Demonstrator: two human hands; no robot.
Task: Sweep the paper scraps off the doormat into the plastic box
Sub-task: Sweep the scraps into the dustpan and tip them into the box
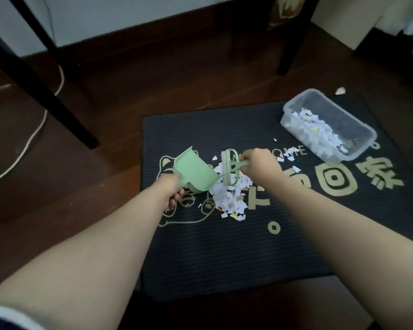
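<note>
Mid-doormat (200, 253), your left hand (174, 189) grips the green dustpan (193, 172) while your right hand (260, 165) clutches the little brush (229, 170) over the paper scraps (227, 198). You're mid-sweep; next, brush that pile into the pan, then tip it into the plastic box (365, 136).

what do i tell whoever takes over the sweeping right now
Left hand grips the green dustpan, tilted, lip at the pile's left edge.
Right hand grips the brush, head on the pile.
Paper scraps: main pile mid doormat, strays beyond the right hand.
Plastic box on the mat's far right corner, already holding scraps.
Left: sweep pile and strays into the dustpan, tip into the box.
</note>
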